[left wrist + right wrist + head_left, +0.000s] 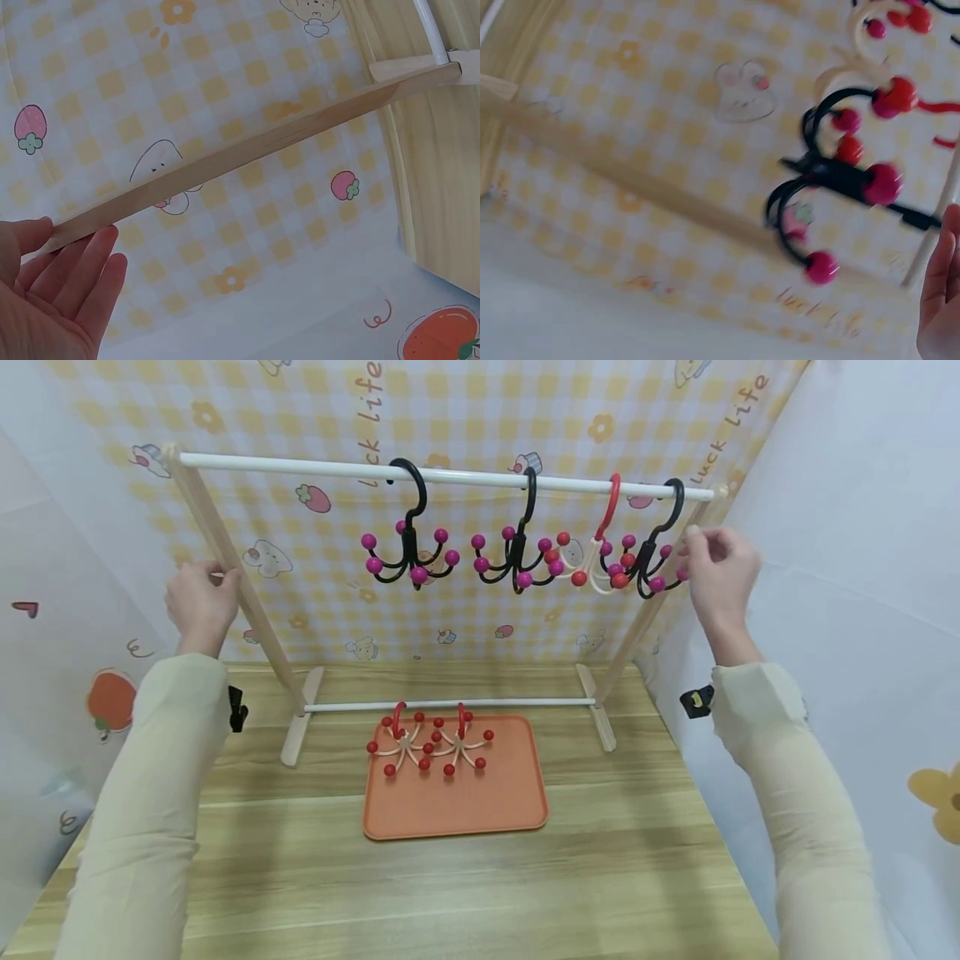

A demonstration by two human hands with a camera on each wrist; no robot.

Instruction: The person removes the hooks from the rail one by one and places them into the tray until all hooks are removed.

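Observation:
My left hand [201, 602] holds the left wooden post [247, 146] of a hanging rack, thumb on one side and fingers on the other. My right hand [722, 568] is raised beside the right wooden post [633, 635], near the rightmost black hook hanger [643, 560]. In the right wrist view its fingers [936, 277] look fairly straight, with nothing seen in them; the hand is partly cut off. From the white top rod [285, 465] also hang two black hook hangers with magenta balls [408, 547] and a red-and-cream one [592, 560].
An orange tray [457, 806] lies on the wooden table [450, 902], with two red-and-cream hook hangers [405, 743] at its back. A white lower rod [341, 706] joins the rack's feet behind it. A yellow checked cloth [465, 627] hangs behind the rack.

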